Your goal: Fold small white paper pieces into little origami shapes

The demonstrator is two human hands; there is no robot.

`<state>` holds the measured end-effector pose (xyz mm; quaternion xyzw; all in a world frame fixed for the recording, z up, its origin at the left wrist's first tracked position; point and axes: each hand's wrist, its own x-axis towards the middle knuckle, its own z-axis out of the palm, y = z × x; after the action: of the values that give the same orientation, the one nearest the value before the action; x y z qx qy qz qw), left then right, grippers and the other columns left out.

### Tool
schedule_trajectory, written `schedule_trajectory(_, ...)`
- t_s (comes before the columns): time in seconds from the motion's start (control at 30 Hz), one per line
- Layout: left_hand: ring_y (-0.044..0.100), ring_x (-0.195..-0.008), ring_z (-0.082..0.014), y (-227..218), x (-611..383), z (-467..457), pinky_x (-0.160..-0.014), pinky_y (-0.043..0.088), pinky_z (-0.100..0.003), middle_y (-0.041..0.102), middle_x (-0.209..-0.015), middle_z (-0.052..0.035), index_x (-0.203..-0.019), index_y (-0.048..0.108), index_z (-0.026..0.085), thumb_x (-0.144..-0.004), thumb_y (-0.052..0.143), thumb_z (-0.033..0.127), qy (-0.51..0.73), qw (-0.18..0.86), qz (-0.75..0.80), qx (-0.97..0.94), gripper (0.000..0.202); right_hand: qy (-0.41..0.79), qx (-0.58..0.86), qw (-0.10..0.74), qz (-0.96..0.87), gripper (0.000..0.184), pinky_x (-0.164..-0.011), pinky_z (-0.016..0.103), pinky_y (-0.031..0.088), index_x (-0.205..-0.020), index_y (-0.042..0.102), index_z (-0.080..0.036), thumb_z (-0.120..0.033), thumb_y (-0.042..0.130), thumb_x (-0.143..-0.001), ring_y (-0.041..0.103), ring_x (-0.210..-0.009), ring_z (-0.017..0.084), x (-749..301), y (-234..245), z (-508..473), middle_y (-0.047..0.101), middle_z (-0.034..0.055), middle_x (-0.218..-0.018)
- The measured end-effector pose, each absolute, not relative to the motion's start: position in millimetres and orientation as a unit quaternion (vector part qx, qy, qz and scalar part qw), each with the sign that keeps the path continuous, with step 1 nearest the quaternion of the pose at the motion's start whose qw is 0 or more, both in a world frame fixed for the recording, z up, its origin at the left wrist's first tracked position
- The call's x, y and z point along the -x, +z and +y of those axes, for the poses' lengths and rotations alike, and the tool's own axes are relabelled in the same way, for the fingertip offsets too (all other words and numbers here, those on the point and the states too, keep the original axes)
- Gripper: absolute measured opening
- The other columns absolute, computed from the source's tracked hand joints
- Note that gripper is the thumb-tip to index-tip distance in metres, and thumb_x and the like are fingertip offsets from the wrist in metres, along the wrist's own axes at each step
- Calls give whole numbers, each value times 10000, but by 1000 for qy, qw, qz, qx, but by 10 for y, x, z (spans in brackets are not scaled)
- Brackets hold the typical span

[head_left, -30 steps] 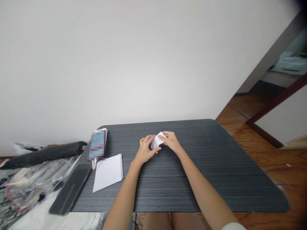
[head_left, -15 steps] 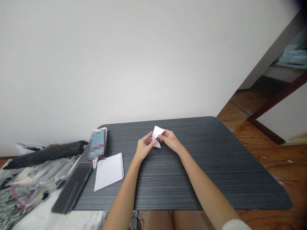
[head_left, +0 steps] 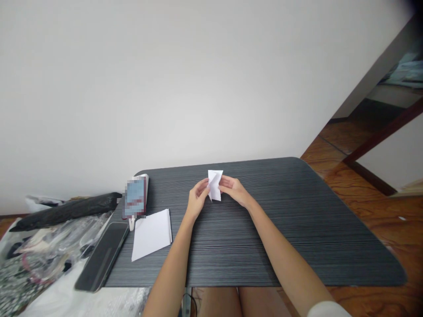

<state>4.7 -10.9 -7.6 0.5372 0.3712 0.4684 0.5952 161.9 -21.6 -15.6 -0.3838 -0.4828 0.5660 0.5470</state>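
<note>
Evenly pinched from both sides: folded paper (head_left: 215, 186)

From where I'm standing, it's up over the far half of the table (head_left: 307, 229), right b/w the person's hands. Left hand (head_left: 197, 197) grips its L edge, thumb on the near side, fingers curled behind; right hand (head_left: 233, 190) grips the R edge much the same way. So both are closed on it, lightly I'd guess, prob. b/c thin paper crumples if squeezed. Holding opp. edges likely stops the flaps springing & lets the creases stand up. Can't tell if the lower tip touches the table.

Off to the L, white sheets (head_left: 152, 234) lie flat near the left forearm, prob. put there to be w/in reach but out of the way. Just beyond them: an object w/ a pixelated front (head_left: 136, 196), too blurred to ID, & a small white piece (head_left: 131, 223) at its near end. A dark slab (head_left: 102, 256), maybe a phone, lies along the table's L edge, prob. set aside for elbow room; can't tell if it overhangs.
</note>
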Motion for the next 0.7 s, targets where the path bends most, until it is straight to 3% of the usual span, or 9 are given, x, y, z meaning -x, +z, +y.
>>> schedule_trajectory(0.1,585,-750,-146,-103,-33,-79,-651,446,-237,648,-865,-37,-959,615,145,-682,571,267,509,633,372,-449,305,526,414,572,-474,363,-801,306,445,-1003,588,-168,-131,578,-642,600,-824,141,-1640,-166,-192,654,40,-907)
schedule_trajectory(0.27,416,-423,-63,-100,-26,-49,-410,290,-179,508,-486,37,-575,569,115,-631,580,251,537,643,418,-350,147,503,450,570,-469,301,-631,252,454,-917,612,-143,-123,542,-625,585,-684,122,-1641,-210,-164,656,32,-800)
schedule_trajectory(0.4,442,-449,-69,-47,-35,-53,-432,306,-177,539,-512,26,-611,590,106,-588,613,236,526,655,426,-336,134,492,474,572,-454,237,-535,216,419,-837,610,-139,-122,539,-611,562,-615,109,-1640,-255,-147,638,15,-719)
schedule_trajectory(0.57,485,-473,-86,-48,-32,-60,-464,346,-187,599,-551,1,-682,630,104,-595,626,260,515,642,436,-364,179,495,479,580,-436,166,-613,239,445,-790,599,-143,-170,570,-629,586,-673,127,-1646,-244,-157,649,24,-753)
schedule_trajectory(0.7,557,-554,-117,-68,-31,-74,-551,419,-222,648,-632,-27,-793,650,106,-605,661,286,508,638,420,-399,260,528,451,586,-418,242,-659,274,468,-814,575,-154,-289,647,-626,607,-700,148,-1616,-208,-181,666,37,-801)
